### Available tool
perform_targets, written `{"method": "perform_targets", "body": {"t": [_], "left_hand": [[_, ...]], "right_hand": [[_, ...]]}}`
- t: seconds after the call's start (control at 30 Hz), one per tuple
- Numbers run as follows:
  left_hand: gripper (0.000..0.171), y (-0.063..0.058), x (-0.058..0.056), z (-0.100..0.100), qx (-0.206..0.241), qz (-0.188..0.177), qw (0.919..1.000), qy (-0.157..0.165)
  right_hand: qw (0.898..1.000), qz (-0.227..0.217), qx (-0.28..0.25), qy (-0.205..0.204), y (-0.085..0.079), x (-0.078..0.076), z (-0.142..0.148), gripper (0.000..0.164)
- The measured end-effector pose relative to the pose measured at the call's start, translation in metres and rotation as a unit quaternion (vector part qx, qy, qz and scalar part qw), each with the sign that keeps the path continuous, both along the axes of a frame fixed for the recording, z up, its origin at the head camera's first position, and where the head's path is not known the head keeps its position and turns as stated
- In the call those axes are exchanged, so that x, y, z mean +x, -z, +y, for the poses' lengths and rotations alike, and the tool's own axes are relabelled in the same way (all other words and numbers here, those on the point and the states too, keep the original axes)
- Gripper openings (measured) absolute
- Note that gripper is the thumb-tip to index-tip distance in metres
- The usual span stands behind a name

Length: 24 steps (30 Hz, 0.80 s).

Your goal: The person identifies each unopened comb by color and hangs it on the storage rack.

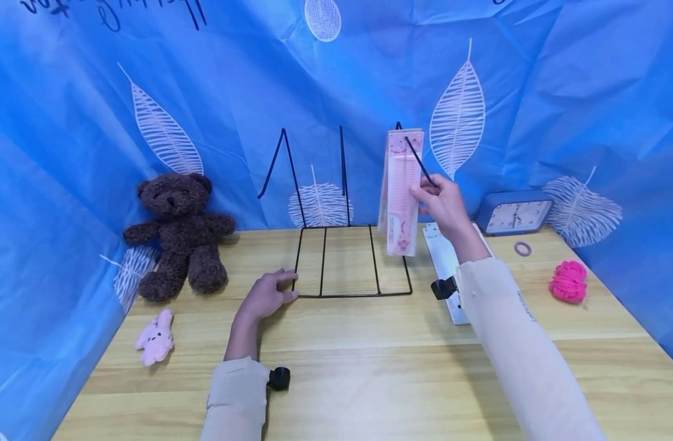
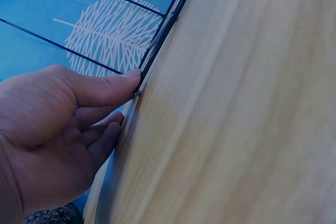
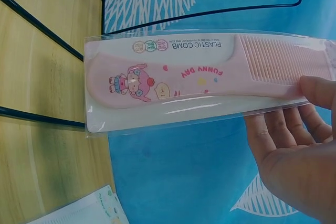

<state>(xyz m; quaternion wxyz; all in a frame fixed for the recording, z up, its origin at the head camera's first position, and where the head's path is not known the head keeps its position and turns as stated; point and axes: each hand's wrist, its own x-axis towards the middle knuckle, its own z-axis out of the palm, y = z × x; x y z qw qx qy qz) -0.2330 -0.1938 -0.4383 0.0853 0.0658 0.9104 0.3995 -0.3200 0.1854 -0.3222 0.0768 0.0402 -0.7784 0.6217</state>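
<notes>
A pink plastic comb [image 3: 178,80] in a clear packet hangs from the right prong of a black wire rack [image 1: 366,296]. My right hand [image 1: 443,205] pinches the packet's right edge, thumb in front and fingers behind. Another packet [image 1: 383,202] shows just behind it on the same prong. Down at the rack's front left corner, my left hand [image 1: 266,295] holds the base wire [image 2: 147,61] between thumb and fingers. The rack's middle and left prongs bear nothing. Partly under my right forearm, a white comb packet [image 1: 442,257] lies on the table.
To the left sit a dark brown teddy bear [image 1: 176,236] and a small pink plush toy [image 1: 156,338]. On the right are a blue clock [image 1: 514,212], a purple ring [image 1: 522,248] and a bright pink yarn bundle [image 1: 569,282]. A blue cloth [image 1: 369,73] hangs behind the wooden table [image 1: 347,367].
</notes>
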Motion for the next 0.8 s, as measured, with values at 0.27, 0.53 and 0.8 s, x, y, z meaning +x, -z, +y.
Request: {"method": "perform_targets", "body": {"t": [0.27, 0.53, 0.8], "left_hand": [[0.048, -0.001, 0.001, 0.001, 0.005, -0.001, 1.0000, 0.000], [0.048, -0.001, 0.001, 0.001, 0.007, -0.003, 1.0000, 0.001], [0.048, 0.001, 0.000, 0.000, 0.004, -0.004, 1.0000, 0.002]], "right_hand": [[1.000, -0.015, -0.009, 0.003, 0.001, -0.006, -0.001, 0.033], [1.000, -0.022, -0.006, 0.014, 0.003, -0.007, 0.003, 0.036], [0.998, -0.053, 0.028, 0.020, 0.016, -0.008, 0.017, 0.038]]}}
